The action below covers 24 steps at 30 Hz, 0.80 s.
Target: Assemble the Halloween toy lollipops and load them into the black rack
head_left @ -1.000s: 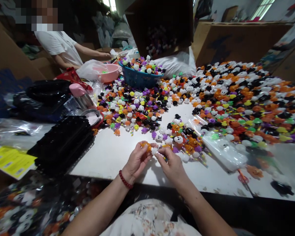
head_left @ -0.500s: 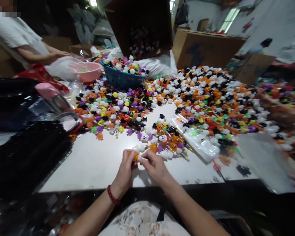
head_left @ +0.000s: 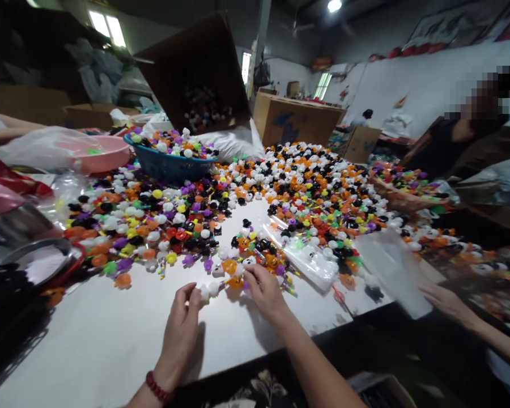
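My left hand [head_left: 182,320], wearing a dark red bead bracelet, has its thumb and forefinger closed at the end of a white plastic figure [head_left: 208,290] just above the white tabletop. The fingers of my right hand [head_left: 261,289] are pinched at an orange pumpkin figure [head_left: 234,281] at the near edge of a small pile. That pile mixes orange, white, black and purple figures on thin striped sticks. My fingers partly hide the contact points of both hands. A clear plastic bag [head_left: 312,260] lies just right of the pile.
A large heap of colourful figures [head_left: 318,175] spreads behind. A blue basket [head_left: 174,164], pink basin [head_left: 110,154] and tilted cardboard box [head_left: 204,62] stand beyond. Red-handled scissors [head_left: 339,296] lie at the right. At far right a co-worker's hand [head_left: 444,300] holds a clear bag.
The view has turned rightward. My hands, together on an orange figure before, have parted: the left is now at a white figure, the right at the small pile.
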Each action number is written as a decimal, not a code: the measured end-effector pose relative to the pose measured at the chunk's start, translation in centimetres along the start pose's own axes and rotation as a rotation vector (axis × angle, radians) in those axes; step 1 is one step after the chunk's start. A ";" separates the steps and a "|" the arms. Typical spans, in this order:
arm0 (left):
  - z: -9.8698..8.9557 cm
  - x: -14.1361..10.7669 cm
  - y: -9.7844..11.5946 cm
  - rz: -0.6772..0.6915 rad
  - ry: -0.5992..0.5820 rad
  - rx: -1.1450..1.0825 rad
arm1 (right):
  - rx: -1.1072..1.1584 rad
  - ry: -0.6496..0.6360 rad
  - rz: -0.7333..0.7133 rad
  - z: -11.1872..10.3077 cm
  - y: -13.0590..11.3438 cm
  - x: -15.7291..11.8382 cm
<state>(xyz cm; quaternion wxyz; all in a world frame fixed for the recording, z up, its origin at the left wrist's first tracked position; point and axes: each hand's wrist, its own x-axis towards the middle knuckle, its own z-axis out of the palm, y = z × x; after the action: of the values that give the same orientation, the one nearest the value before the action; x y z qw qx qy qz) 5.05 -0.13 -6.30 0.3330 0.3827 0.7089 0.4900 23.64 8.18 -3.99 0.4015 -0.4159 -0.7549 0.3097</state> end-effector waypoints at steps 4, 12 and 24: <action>1.1 2.1 -1.3 0.111 0.110 0.201 | -0.299 0.151 -0.099 -2.5 3.9 1.5; 4.0 2.8 -3.2 0.199 0.059 0.234 | -0.743 0.244 0.201 -10.6 10.9 8.0; 2.3 9.7 -0.9 0.082 -0.032 0.073 | -0.381 0.023 0.261 -10.5 11.9 19.9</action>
<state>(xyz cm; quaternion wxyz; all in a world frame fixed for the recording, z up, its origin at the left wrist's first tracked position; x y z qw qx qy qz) 2.12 9.10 -8.76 0.3096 0.4312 0.7046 0.4709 30.59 32.49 -1.47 0.2810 -0.5819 -0.7347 0.2064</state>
